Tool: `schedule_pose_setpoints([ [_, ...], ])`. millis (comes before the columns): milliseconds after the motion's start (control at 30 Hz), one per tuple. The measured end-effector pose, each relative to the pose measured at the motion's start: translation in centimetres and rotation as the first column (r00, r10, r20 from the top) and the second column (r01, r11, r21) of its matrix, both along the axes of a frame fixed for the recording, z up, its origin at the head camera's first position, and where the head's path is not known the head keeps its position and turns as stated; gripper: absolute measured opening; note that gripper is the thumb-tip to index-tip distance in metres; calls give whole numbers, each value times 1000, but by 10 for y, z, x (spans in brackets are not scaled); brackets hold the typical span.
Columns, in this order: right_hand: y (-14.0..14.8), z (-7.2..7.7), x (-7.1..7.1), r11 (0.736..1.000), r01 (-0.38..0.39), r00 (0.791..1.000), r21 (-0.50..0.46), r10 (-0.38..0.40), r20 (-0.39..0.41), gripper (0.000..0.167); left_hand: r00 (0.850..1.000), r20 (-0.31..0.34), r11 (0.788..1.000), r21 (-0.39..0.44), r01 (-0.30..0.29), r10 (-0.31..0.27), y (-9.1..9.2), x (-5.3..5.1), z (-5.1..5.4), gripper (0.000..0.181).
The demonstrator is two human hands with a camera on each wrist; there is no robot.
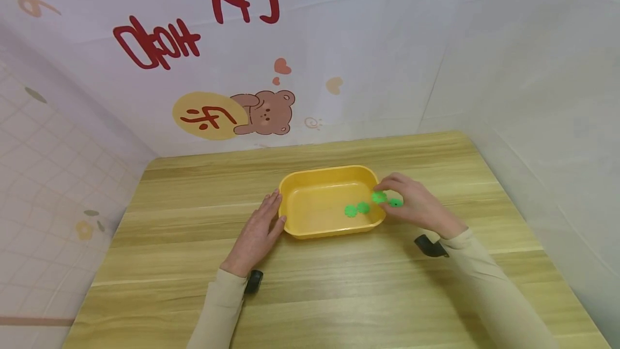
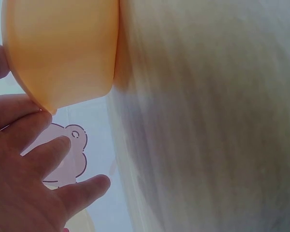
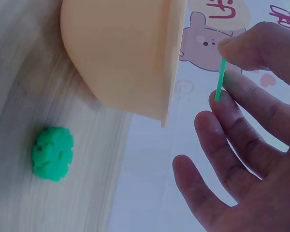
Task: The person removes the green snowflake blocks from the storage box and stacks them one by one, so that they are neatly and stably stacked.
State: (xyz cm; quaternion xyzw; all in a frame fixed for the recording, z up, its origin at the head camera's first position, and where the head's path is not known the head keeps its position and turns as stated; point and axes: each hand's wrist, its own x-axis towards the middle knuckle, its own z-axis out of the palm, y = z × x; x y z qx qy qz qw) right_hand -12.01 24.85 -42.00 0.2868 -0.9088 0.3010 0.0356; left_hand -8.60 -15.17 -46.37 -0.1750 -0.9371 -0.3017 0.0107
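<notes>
A yellow rectangular tray (image 1: 315, 229) lies on the table. Two green plastic discs with notched, flower-like edges rest inside it on the right, the left disc (image 1: 351, 211) beside the right disc (image 1: 363, 207). Over the tray's right rim, my right hand (image 1: 418, 206) pinches another green disc (image 1: 379, 197) between thumb and fingers; the right wrist view shows this thin disc (image 3: 220, 79) edge-on. Below that hand, a small pile of green discs (image 3: 53, 153) sits on the table beside the tray. My left hand (image 1: 256, 233) touches the tray's left end with extended fingers.
The wood-grain table (image 1: 349, 295) reaches back to a white printed wall covering (image 1: 378, 42), with similar covering at left and right. A black wrist strap piece (image 1: 430, 246) hangs under the right forearm, and another black piece (image 1: 254, 281) is at the left wrist.
</notes>
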Motion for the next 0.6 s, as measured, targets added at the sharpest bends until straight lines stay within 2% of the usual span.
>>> schedule_pose_setpoints([
  [600,20,-5,4,998,66,998,-17,-66,17,30,1000,-9,1000,10,3,-3,0,0,0,59],
])
